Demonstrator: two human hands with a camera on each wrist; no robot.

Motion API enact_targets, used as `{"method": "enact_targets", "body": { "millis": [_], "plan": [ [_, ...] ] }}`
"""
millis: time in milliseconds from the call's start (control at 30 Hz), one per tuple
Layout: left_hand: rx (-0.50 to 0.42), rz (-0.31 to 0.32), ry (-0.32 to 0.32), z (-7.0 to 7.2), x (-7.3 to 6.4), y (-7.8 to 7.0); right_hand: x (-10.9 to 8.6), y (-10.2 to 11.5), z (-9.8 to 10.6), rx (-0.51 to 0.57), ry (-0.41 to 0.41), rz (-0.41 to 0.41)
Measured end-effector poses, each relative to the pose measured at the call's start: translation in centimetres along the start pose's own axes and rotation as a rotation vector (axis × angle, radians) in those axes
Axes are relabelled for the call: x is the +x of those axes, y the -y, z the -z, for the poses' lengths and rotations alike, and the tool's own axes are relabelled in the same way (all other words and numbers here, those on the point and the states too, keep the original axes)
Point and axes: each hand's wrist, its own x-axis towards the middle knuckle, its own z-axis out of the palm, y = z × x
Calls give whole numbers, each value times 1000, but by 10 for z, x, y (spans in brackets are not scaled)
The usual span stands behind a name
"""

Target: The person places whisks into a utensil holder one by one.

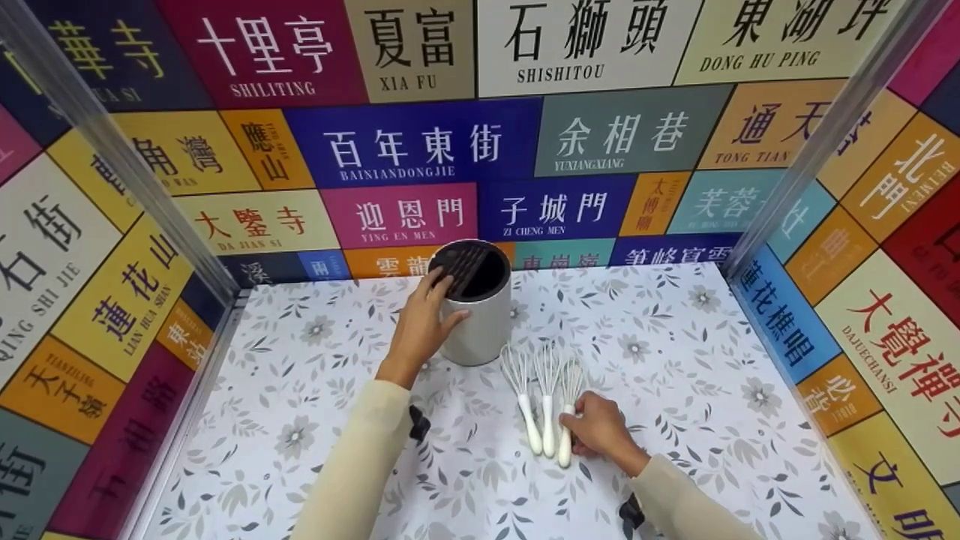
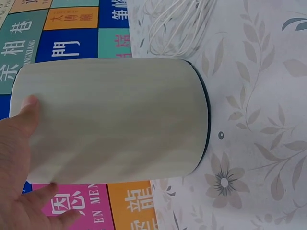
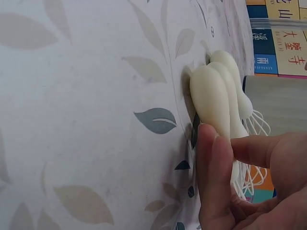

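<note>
White whisks (image 1: 548, 424) lie three abreast, in from the table's (image 1: 300, 375) far edge, handles toward the person, presumably for easy grasping; the right hand (image 1: 600, 425) pinches the rightmost handle (image 1: 564, 448). Nearer that edge, the left hand (image 1: 421, 324) grips the pale holder (image 1: 476, 337) at its rim, apparently steadying it.

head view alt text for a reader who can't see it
A person's right grip pinches the rightmost of three whisks on a flowered surface; the left grip holds an upright pale pot near its top. Colourful lettered walls stand behind.
</note>
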Motion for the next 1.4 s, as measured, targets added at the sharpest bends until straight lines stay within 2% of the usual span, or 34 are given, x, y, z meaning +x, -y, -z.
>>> {"method": "enact_targets", "body": {
  "millis": [167,300,467,667,867,1400],
  "plan": [
    [-17,12,0,-1,0,3,0,1,3,23,16,-1],
    [-19,10,1,-2,0,4,3,4,6,33,12,36],
    [-23,13,5,-2,0,4,7,13,12,44,20,38],
    [-33,14,7,-2,-2,4,13,32,21,27,29,53],
    [-34,-21,-26,-2,-1,6,24,56,30,22,18,70],
    [-43,-16,-24,-3,-1,6,46,117,53,0,-10,230]
  ]
}}
